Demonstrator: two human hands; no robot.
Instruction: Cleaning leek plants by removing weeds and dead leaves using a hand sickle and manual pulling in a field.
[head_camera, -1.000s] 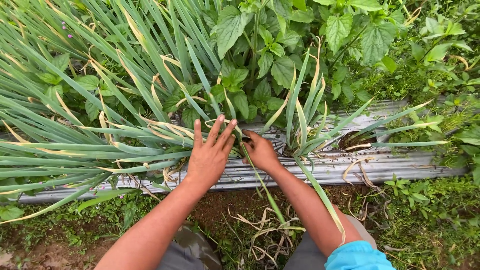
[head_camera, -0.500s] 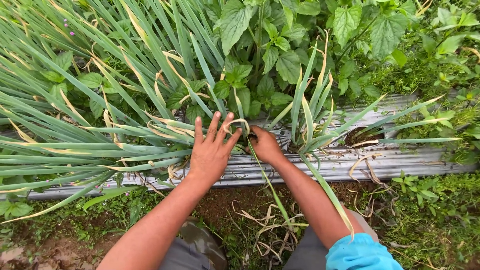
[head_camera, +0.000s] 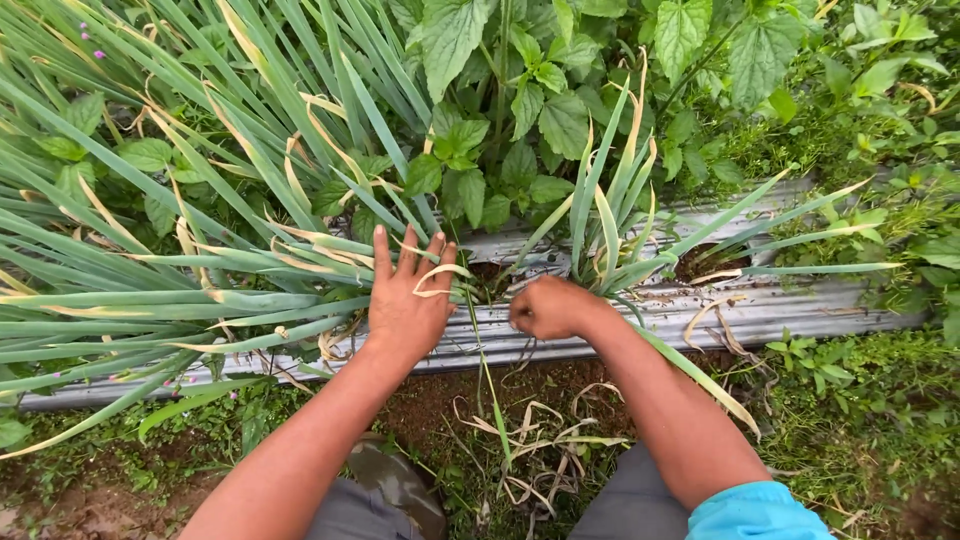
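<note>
- Nearest you, on the bare soil between your knees, lies a loose scatter of pulled dry leaves (head_camera: 520, 450), yellowed and limp; judging by that pile, some of the clearing is already done.
- Your left hand (head_camera: 405, 300) lies flat with the fingers spread wide, pressing the long green onion leaves (head_camera: 200, 300) aside to the left; its grip holds nothing, though a curled dry strip (head_camera: 440, 275) rests against the fingers.
- Your right hand (head_camera: 545, 308) is closed into a fist low at the base of the onion clump (head_camera: 610, 240), just right of the left hand; you cannot tell from here whether it has a leaf pinched inside.
- Both hands sit over the silver plastic mulch (head_camera: 800, 310) that covers the bed.
- Plenty seems left: yellow, withered blades (head_camera: 300, 150) show all through the far-left plants, and more on the right clump.
- Farthest off, broad-leaved weeds (head_camera: 560, 120) crowd behind the row, untouched.
</note>
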